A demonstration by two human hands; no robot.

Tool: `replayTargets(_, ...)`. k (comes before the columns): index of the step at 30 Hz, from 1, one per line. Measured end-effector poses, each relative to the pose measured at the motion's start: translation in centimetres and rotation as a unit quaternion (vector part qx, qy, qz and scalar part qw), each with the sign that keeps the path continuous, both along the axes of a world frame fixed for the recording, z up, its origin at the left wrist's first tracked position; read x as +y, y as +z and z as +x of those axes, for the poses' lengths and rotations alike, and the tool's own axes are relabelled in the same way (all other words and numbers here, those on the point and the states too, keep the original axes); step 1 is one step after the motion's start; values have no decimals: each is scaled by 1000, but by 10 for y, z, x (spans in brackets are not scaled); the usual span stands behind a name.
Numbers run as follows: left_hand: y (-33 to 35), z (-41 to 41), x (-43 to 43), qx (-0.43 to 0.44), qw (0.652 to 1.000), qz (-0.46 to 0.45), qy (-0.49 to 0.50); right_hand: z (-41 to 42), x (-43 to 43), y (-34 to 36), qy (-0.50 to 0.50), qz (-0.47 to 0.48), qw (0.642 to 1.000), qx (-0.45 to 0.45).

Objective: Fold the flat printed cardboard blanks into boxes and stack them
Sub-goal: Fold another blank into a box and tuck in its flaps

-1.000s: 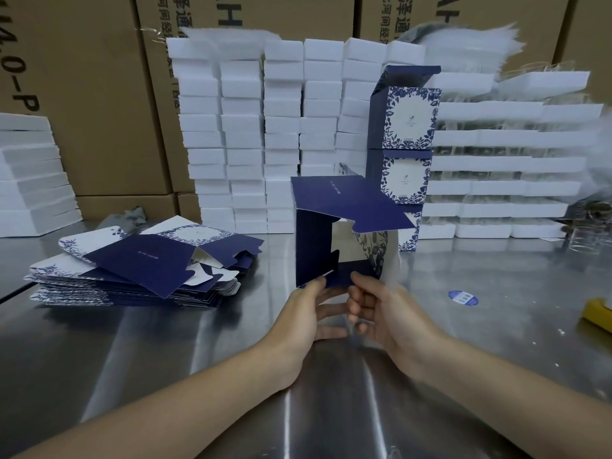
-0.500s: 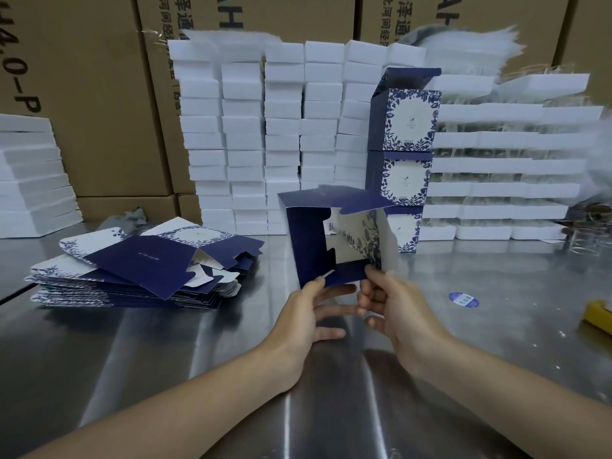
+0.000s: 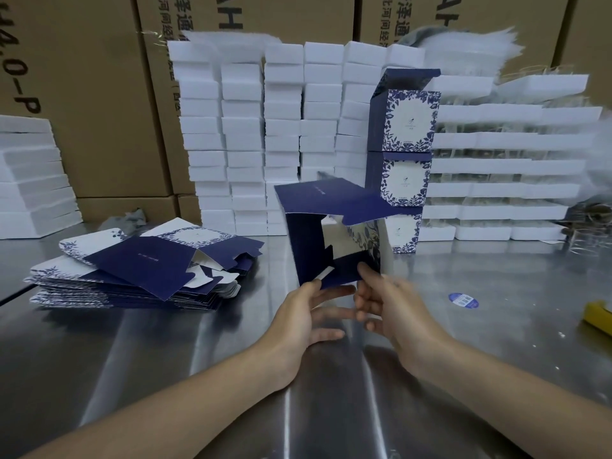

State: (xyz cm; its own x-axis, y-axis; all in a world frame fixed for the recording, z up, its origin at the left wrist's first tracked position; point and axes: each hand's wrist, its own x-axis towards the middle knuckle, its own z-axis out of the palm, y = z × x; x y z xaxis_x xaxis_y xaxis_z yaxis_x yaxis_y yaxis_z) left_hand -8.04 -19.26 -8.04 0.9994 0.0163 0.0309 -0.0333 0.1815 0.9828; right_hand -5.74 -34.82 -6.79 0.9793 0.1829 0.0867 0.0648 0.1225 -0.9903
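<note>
A: Which step is this?
B: Flap folding. The half-formed box [image 3: 331,233] is held over the worktop [image 3: 132,359]; the left hand [image 3: 304,313] pinches its near lower edge and the right hand [image 3: 394,313] pinches the bottom flap.
A: Next?
B: Probably tuck that flap in squarely, then top the finished stack [image 3: 405,144].

Readable print: back cartons only.
Left carton [image 3: 82,94], 10 o'clock: sideways "44.0-P". Middle carton [image 3: 281,18], 11 o'clock: "AH", partial "泽通", "河间经". Right carton [image 3: 496,14], 1 o'clock: "AH". Half-folded box [image 3: 331,200] and blue sticker [image 3: 463,300], 4 o'clock: lettering too small.
</note>
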Motion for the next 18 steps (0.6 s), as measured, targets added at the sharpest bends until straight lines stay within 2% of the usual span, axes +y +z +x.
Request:
replayTargets(3, 1, 0, -2, 16, 1000, 10, -12, -1, 2, -1, 35, -5, 999, 9)
replayTargets(10, -3, 1, -2, -5, 999, 32, -24, 2, 0, 0, 1, 26, 1000, 1)
replayTargets(18, -5, 0, -2, -24, 997, 65, -27, 1, -1, -3, 59, 4, 998, 12)
